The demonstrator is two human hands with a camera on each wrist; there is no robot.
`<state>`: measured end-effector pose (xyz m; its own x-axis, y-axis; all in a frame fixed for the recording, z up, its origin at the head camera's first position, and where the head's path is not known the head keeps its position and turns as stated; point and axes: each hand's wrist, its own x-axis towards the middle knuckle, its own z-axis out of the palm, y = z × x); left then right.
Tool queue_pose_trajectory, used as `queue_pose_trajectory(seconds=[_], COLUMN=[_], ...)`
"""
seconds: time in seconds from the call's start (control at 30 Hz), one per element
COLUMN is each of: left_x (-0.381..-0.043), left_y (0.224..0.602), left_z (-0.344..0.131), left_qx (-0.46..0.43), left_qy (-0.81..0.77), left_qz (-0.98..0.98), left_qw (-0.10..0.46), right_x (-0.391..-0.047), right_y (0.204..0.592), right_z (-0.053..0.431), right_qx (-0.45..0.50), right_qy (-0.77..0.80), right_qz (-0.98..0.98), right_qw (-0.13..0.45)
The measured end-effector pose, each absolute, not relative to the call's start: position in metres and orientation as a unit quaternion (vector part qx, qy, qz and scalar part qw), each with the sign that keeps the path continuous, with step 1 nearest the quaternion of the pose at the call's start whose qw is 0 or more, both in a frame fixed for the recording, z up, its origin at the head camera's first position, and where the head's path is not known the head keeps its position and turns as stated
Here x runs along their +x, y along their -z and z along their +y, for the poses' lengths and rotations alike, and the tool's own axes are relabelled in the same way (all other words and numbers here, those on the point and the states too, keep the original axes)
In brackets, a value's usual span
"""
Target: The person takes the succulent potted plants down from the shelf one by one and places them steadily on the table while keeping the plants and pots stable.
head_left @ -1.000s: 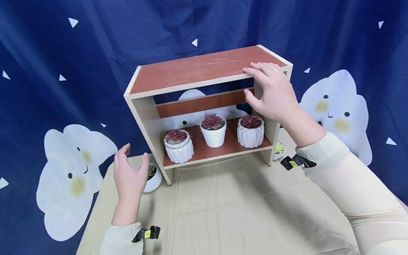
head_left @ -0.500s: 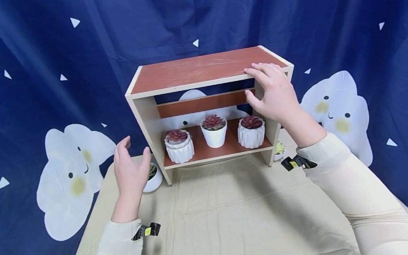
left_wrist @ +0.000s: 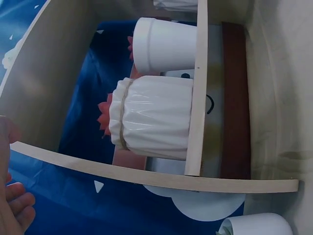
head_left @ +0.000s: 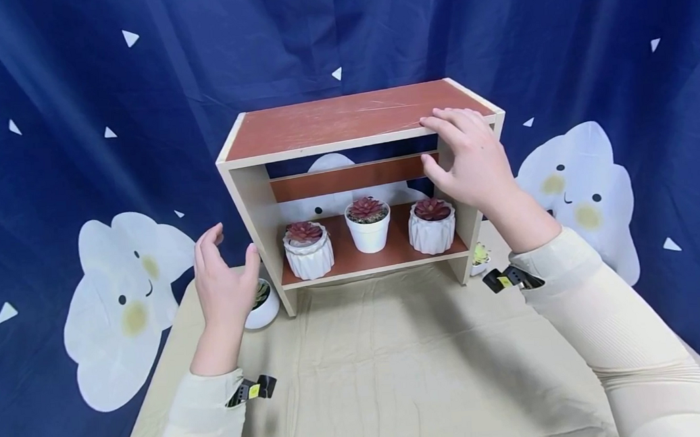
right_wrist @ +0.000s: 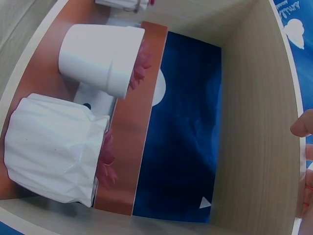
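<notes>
"Dark blue curtain (head_left: 374, 34) at the back?"

"Yes, beyond the beige worktop (head_left: 367, 380), with the shelf unit (head_left: 343, 121) near its far edge."

"And the hands?"

"Both grasping nothing: right hand (head_left: 468, 159) relaxed at the unit's top right front corner, left hand (head_left: 223, 288) spread beside its left edge. I can't tell whether either touches."

"Pots?"

"Three white pots (head_left: 369, 236) in a row inside the unit, another white pot (head_left: 263, 312) by its left front corner."

"Smallest?"

"Red succulents (head_left: 366, 208) topping the three."

- Across the blue curtain (head_left: 373, 27), in the right wrist view, you have white script (right_wrist: 288, 6), perhaps "smile", too small for certainty.
- Your 2 straps (head_left: 237, 394) each bear a yellow label (head_left: 254, 391), unreadable.
</notes>
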<state>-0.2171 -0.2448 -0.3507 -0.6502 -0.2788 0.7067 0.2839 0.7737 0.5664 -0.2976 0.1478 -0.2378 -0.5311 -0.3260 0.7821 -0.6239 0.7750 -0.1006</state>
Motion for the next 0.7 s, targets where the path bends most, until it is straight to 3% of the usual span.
queue_pose_trajectory(seconds=[0.7], left_x=[-0.218], left_y=[0.33], left_z=[-0.237], left_qx=[-0.026], left_qy=[0.328], left_qz=[-0.84], left_qw=[0.431], right_x=[-0.299], right_y=[0.238], right_z=[0.148], right_qx=[0.28], right_qy=[-0.185], right_qz=[-0.852], right_qw=[0.402])
